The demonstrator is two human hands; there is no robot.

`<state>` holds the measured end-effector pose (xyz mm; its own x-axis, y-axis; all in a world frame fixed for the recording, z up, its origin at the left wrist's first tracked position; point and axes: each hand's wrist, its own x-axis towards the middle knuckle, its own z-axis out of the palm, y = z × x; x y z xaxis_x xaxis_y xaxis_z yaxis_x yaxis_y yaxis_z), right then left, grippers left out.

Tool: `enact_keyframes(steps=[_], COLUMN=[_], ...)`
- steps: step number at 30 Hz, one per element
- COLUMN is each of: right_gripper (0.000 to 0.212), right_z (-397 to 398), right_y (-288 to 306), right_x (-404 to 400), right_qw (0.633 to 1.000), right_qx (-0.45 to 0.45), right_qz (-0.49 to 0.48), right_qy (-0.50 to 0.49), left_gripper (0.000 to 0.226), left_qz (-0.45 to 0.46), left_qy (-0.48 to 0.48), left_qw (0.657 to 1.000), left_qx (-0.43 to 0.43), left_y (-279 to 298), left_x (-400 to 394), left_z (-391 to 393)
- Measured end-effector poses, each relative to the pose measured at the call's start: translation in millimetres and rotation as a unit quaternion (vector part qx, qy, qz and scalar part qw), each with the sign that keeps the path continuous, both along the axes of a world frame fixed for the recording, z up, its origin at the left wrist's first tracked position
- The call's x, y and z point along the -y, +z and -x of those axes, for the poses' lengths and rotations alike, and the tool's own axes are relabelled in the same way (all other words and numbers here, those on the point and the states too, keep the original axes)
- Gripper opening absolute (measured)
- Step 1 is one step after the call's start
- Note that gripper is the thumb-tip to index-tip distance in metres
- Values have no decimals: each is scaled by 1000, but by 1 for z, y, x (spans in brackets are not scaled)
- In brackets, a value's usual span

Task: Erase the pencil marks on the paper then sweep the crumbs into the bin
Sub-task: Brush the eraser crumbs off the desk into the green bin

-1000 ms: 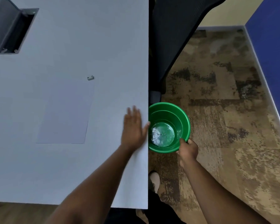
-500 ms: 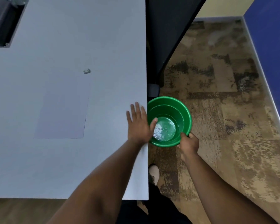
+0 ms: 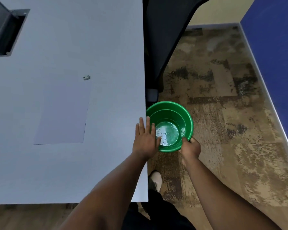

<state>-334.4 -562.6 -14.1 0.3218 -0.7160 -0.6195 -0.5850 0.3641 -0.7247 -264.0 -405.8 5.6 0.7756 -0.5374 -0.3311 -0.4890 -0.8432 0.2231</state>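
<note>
The step in hand looks like the sweep: the left hand (image 3: 145,140) lies flat with straight fingers at the right edge of the bench (image 3: 65,171), its fingertips and thumb reaching past the edge over the open mouth of the green bin (image 3: 187,118). The right hand (image 3: 189,147) has its grip clenched on the bin's near rim and holds the bin tight against the bench edge, just below the top. The left hand's grip is released; it pushes, it holds nothing. The paper (image 3: 63,112) lies flat on the bench, well apart from the hands to the left, and no pencil marks can be made out on it, so the erasing seems done. A small grey thing, probably the eraser (image 3: 86,78), sits just beyond the paper's far right corner. The crumbs themselves are too small to see on the bench; pale specks show on the bin's bottom, but what they are cannot be told. The next move, as I judge it, calls for carrying the flat palm fully off the edge so nothing clings there, keeping the bin steady beneath, then perhaps 1 more pass from the paper.
</note>
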Motion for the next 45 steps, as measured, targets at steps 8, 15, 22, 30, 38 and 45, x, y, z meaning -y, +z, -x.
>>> enact_keyframes(steps=[8,15,22,30,38,45], right_gripper=[14,15,12,15,15,18], right_z=[19,45,89,166,241,297], right_y=[14,38,53,80,81,33], right_x=[9,11,-5,-40,-64,-64], right_qw=[1000,992,987,984,989,998], right_qx=[-10,-10,53,99,90,21], right_qz=[17,111,77,67,52,6], right_qy=[-20,-58,-129,-131,-103,-57], left_gripper=[7,39,67,58,55,32], left_qz=[138,240,251,267,285,254], left_qy=[-54,15,20,101,198,336], left_qw=[989,970,967,958,936,899], left_qx=[23,-35,-34,-24,-60,-120], left_y=[21,55,60,68,67,30], left_x=[19,29,23,-10,-43,-55], left_z=[29,33,65,131,215,268])
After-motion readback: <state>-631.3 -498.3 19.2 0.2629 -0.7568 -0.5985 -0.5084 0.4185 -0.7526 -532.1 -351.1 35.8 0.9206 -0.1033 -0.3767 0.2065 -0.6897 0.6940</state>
